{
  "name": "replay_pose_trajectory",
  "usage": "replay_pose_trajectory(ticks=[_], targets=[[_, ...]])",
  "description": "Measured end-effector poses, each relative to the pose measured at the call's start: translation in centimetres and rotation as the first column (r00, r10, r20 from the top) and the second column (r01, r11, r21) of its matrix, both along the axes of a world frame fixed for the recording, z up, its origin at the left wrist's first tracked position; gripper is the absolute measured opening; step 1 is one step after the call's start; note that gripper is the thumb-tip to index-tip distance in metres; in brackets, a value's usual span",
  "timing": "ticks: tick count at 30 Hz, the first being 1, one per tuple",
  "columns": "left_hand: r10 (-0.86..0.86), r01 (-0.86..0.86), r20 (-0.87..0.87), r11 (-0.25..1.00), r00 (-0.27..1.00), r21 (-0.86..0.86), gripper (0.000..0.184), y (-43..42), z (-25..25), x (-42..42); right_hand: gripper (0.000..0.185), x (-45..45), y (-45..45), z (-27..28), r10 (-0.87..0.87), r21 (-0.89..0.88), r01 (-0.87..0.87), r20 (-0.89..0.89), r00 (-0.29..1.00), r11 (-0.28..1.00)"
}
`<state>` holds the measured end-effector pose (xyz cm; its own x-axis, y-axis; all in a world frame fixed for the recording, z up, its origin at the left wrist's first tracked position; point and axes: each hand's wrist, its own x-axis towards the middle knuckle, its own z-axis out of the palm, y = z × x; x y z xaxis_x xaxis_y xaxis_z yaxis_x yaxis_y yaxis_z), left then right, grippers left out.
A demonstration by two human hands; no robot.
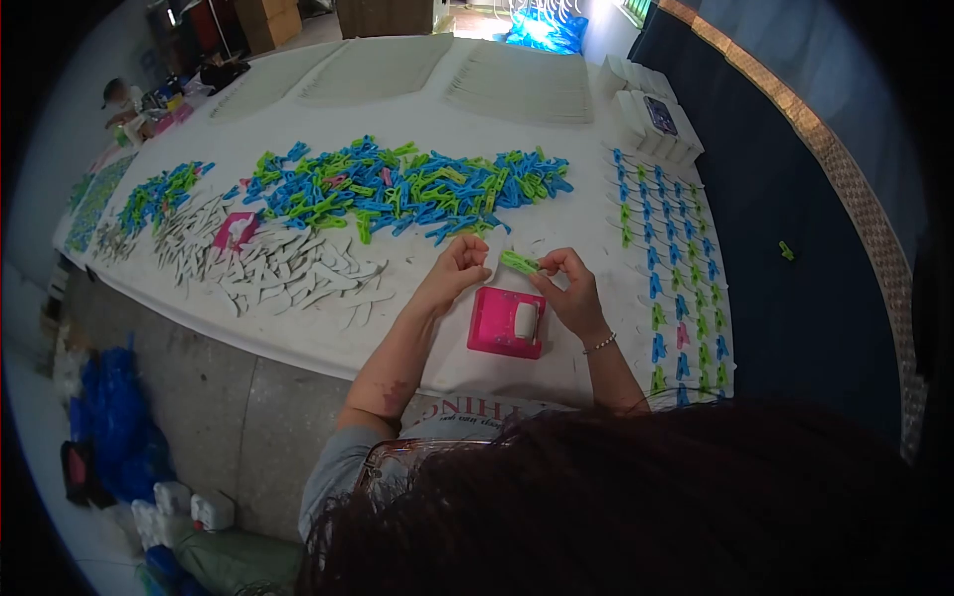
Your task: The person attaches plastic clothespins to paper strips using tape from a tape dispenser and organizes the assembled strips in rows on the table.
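A green clothespin is pinched between the thumb and fingers of my right hand. Just left of it, my left hand is closed in a pinch; whatever it holds is too small to make out. Below both hands sits a bright pink block with a white piece set on its right side. Beyond my hands spreads a large heap of blue and green clothespins, with a few pink ones among them. White curved strips lie piled to the left of my left arm.
Rows of clothespins on white strips line the table's right side. Behind them, a phone lies on stacked white pieces. White bundles cover the far end. Another person is at the far left. One green clothespin lies on dark cloth.
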<state>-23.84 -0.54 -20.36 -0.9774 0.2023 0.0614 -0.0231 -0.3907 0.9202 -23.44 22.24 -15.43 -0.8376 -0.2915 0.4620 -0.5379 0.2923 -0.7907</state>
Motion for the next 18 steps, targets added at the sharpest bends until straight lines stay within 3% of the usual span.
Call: replay_pose_trajectory(ticks=[12,14,15,17,18], targets=[[-0.057,0.057,-0.028,0.998,0.998,-0.012,0.037,0.1,0.2,0.1,0.021,-0.2,-0.5,-0.1,0.012,0.099,-0.015,0.029,1.000,0.995],[-0.059,0.058,-0.022,0.998,0.998,-0.037,0.036,0.3,0.9,0.4,0.019,-0.2,-0.3,-0.4,-0.001,0.248,0.094,-0.351,0.936,0.964],[-0.036,0.034,-0.018,0.998,0.999,-0.061,0.035,0.4,1.0,0.5,0.019,0.1,-0.2,-0.1,-0.037,0.252,0.133,-0.351,0.936,0.959],[-0.068,0.064,-0.043,0.994,0.997,-0.088,0.035,0.4,0.1,0.3,0.017,0.7,-0.3,0.6,-0.028,0.335,0.275,-0.588,0.809,0.901],[-0.049,0.045,-0.041,0.995,0.998,-0.091,0.037,0.5,0.3,0.3,0.016,0.8,-0.2,0.5,-0.030,0.343,0.291,-0.600,0.799,0.893]])
